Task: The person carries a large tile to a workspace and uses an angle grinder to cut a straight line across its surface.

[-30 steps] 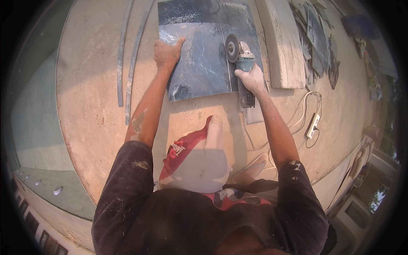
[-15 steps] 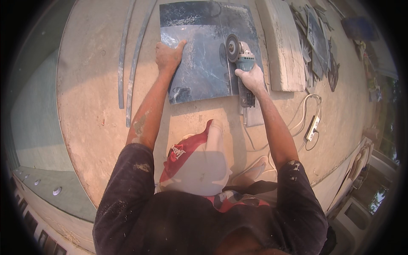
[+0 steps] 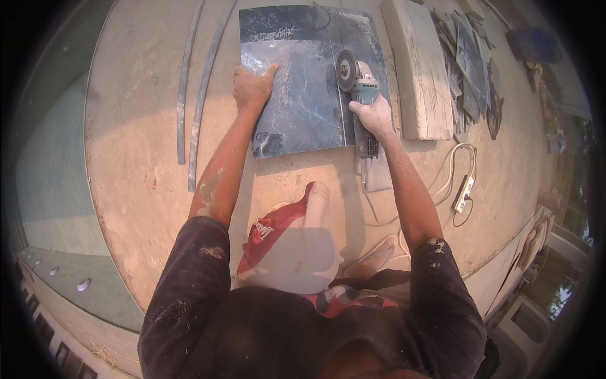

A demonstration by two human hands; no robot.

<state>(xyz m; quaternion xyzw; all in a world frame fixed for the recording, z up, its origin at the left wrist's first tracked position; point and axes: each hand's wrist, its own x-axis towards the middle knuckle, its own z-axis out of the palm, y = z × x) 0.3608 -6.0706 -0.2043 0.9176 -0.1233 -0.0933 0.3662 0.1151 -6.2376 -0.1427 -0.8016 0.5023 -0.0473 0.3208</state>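
Note:
A dark blue-grey stone-look tile [image 3: 297, 104] with pale veins and dusty patches lies in front of me. Its left edge is gripped by my left hand [image 3: 254, 87], thumb on the top face and the other fingers at the side, partly hidden. My dusty right hand [image 3: 374, 117] is wrapped round a teal angle grinder [image 3: 366, 93] over the tile's right part. The grinder's round cutting disc [image 3: 346, 71] points away from me, near a thin line that runs down the tile. Whether the disc touches the tile I cannot tell.
Two narrow strips [image 3: 208, 88] lie left of the tile. On the right are a thick pale block [image 3: 416, 76], a heap of tile offcuts [image 3: 470, 69] and a white power strip [image 3: 464, 194] with cables. A greenish pane-like surface [image 3: 60, 177] borders the far left.
The scene sits slightly lower in the picture. Both hands, the angle grinder and the tile keep nearly the same places relative to each other.

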